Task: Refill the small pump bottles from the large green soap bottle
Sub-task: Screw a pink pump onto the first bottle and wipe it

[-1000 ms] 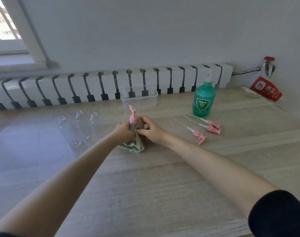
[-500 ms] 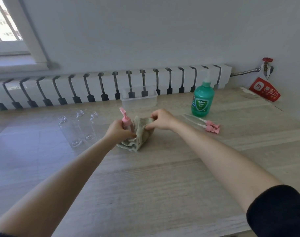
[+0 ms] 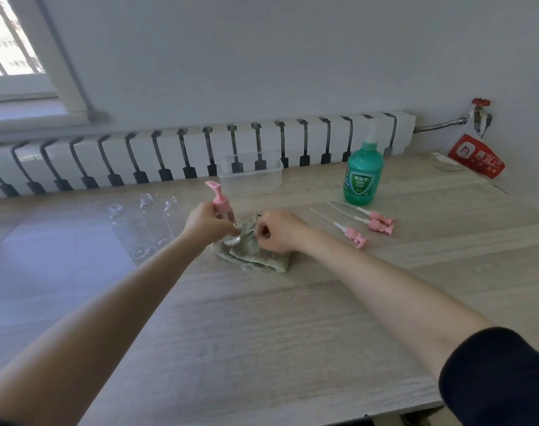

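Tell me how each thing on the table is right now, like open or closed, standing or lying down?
Pump bottle: pink pump on, tilted, held by left hand, base against the green cloth.
Green cloth: folded on the table, pinched by right hand.
Three clear bottles: lying down, uncapped.
Three pink pumps: loose, lying on the table.
Green soap bottle: upright, capped.
Clear tub: open, no lid.

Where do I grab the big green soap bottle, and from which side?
Grip the green soap bottle round its wide labelled body, below the narrow neck; it stands upright, so a side wrap suits. Probably come from its right with the right hand, once it lets go of the cloth: three loose pump heads lie in front, and the left hand holds a small pump bottle.
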Tool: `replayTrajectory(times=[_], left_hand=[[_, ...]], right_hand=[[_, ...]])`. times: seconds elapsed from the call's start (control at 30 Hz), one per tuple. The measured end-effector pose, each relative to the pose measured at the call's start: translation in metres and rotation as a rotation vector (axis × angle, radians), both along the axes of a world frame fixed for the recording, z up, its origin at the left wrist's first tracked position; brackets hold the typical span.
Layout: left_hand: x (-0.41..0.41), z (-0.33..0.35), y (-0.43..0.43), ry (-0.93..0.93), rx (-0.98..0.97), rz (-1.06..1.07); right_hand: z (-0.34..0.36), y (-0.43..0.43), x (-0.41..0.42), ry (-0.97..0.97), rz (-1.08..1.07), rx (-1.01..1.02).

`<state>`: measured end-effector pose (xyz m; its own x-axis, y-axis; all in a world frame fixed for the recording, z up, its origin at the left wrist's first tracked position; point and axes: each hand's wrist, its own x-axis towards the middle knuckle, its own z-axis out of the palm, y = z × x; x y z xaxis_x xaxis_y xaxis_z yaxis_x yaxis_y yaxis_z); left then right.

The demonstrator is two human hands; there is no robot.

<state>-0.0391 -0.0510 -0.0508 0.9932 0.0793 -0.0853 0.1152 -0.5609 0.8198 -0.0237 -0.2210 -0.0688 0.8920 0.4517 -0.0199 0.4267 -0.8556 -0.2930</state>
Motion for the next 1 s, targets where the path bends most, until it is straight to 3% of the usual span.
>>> replayTrajectory(times=[0.2,0.4,0.53,0.8,0.9,1.0], left_hand=[[0.001,0.001,0.0,-0.038,0.012,0.045],[-0.001,0.006,-0.004,-0.046,0.012,0.039],[-0.007,0.007,-0.004,-0.041,-0.011,0.019],[-0.014,0.011,-0.009,-0.049,-0.025,0.016],[-0.013,0.013,-0.008,-0.064,-0.034,0.025],[-0.012,0.013,-0.006,-0.067,-0.026,0.037]], right_hand=[[-0.009,0.008,-0.018,0.033,0.251,-0.071],[-0.009,0.005,-0.039,0.264,0.373,0.099],[0.002,0.002,-0.042,0.393,0.41,-0.009],[0.005,-0.027,-0.022,-0.035,0.024,-0.083],[0.017,-0.023,-0.026,0.059,-0.021,0.078],[0.029,-0.006,-0.041,0.357,0.078,0.09]])
